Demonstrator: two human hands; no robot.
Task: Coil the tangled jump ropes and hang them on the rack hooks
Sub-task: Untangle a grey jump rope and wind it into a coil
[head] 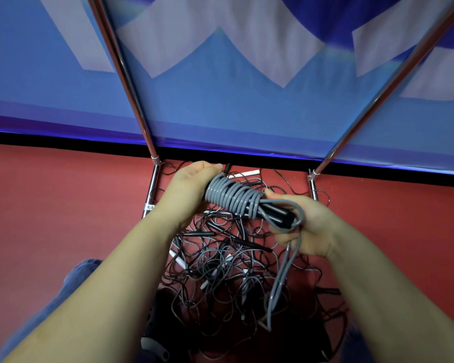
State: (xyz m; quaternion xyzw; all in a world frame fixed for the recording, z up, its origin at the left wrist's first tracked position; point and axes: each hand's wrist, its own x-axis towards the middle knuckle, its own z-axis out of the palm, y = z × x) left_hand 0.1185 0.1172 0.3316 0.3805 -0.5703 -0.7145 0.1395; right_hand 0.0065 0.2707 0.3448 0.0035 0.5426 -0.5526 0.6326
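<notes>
A grey jump rope (233,196) is wound in tight turns around its black handles, held in the air between both hands. My left hand (189,189) grips the far end of the bundle. My right hand (302,226) grips the near end, where the black handle tips show, and a doubled loop of grey cord (281,281) hangs down from it. Below lies a tangled pile of jump ropes (226,265) in black and grey, with black and white handles, on the red floor. The rack's chrome poles (131,82) rise left and right; no hooks show.
The rack's chrome base frame (152,189) stands on the red floor (63,200) against a blue and white wall banner (220,100). A knee in blue jeans (81,271) is at the lower left. A dark object lies at the bottom under the ropes.
</notes>
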